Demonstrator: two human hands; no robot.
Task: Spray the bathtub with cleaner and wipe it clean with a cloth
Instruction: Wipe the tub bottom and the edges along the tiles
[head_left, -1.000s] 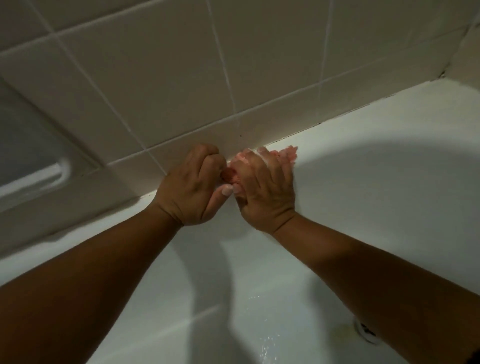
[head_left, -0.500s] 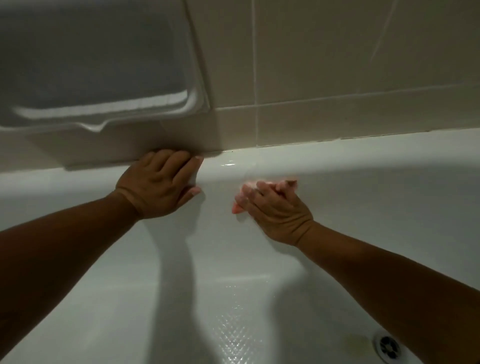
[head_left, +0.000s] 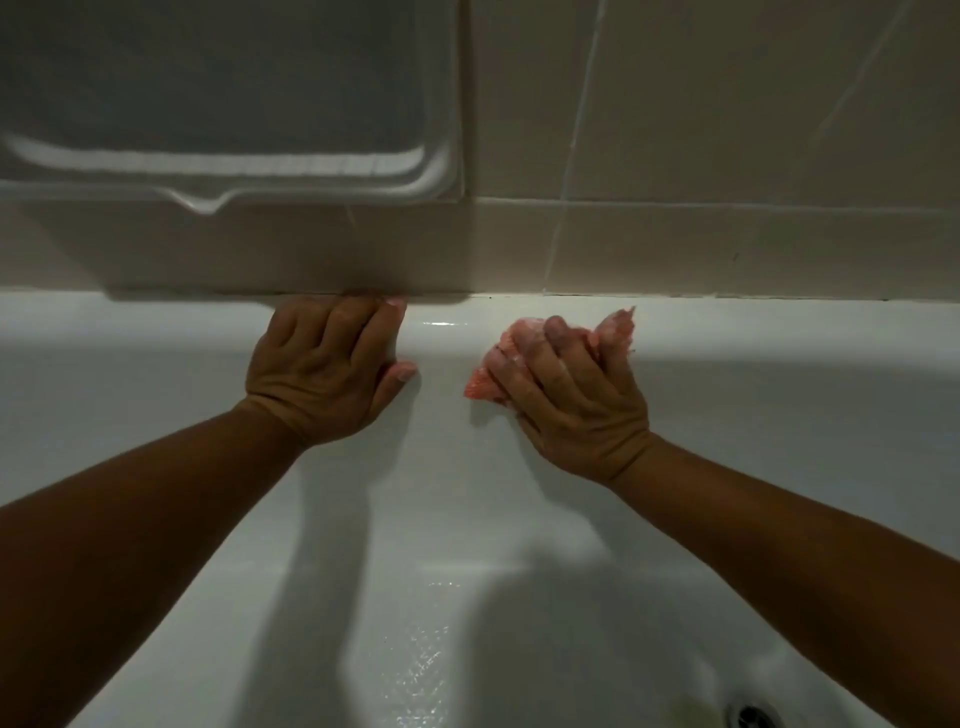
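Item, nearest: white bathtub (head_left: 779, 395), its wet floor catching dotted highlights at the near middle; a round metal drain (head_left: 752, 718) sits at the near right edge of view, partly cut off. Two bare forearms reach from the near corners across the basin toward the far side, casting soft shadows on the inner wall. Left hand (head_left: 327, 369): laid palm-down over the far rim of the bathtub, released and grasping nothing, fingers set across the flat ledge with tips at the foot of the wall, thumb down on the curve where the rim turns inward. Right hand (head_left: 576, 400): well apart from the left along the same side, grasping a wadded pink cloth (head_left: 483, 387) and pressing it against the upper inner wall just below the rim. The cloth shows at the thumb side and again past the fingertips, where one bunched corner touches the rim ledge. Beyond the rim: beige tiled wall (head_left: 727, 130) with pale grout lines, meeting the bathtub along a dark joint. Farthest left: a recessed soap dish (head_left: 228, 104) set into the wall above the left hand, its lower lip glossy.
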